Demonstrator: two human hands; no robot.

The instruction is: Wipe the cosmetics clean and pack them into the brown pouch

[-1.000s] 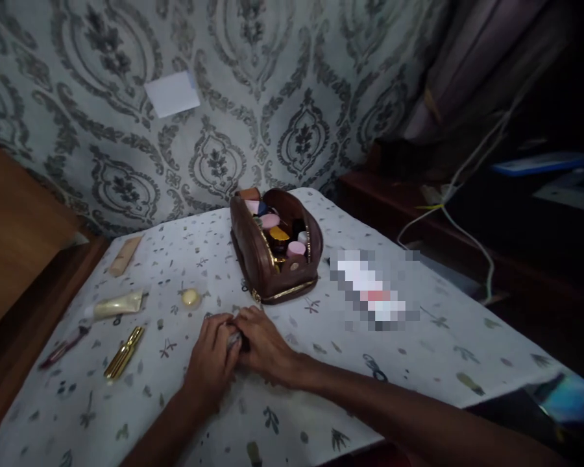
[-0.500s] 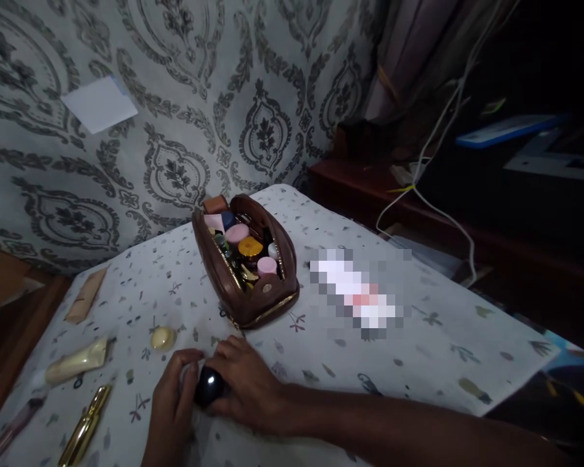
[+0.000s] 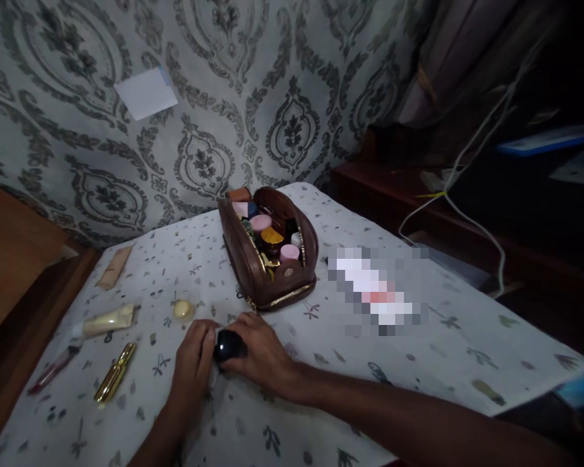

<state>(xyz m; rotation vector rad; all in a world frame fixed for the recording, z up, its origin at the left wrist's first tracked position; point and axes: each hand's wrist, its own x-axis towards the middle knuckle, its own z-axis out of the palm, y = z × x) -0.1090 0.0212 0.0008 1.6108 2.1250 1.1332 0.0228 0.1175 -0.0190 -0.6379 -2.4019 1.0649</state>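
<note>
Near the front of the table, both hands meet around a small container with a glossy black rounded cap (image 3: 228, 346). My right hand (image 3: 260, 350) wraps the cap from the right, its fingers curled over the far side. From the left, my left hand (image 3: 197, 347) closes on the container's side; a pale, clear-looking part shows between the hands, but most of the body is hidden. Just beyond them stands an unzipped brown makeup bag (image 3: 238, 259), holding a gold-lidded jar (image 3: 272, 240), pink-lidded pots (image 3: 289, 253) and other cosmetics. A small cream-coloured round pot (image 3: 183, 309) lies close to my left hand.
On the left lie a tan tube (image 3: 115, 267), a pale yellow tube (image 3: 109, 321), a gold lipstick-like tube (image 3: 115, 374) and a slim pinkish tube (image 3: 53, 371). A blurred-out item (image 3: 374, 285) lies right of the bag. White cables (image 3: 467, 214) hang beyond the table's right edge.
The camera view has shifted, so the table and everything on it appear further right. Both hands stay on the black-capped container; no item has visibly moved on the table.
</note>
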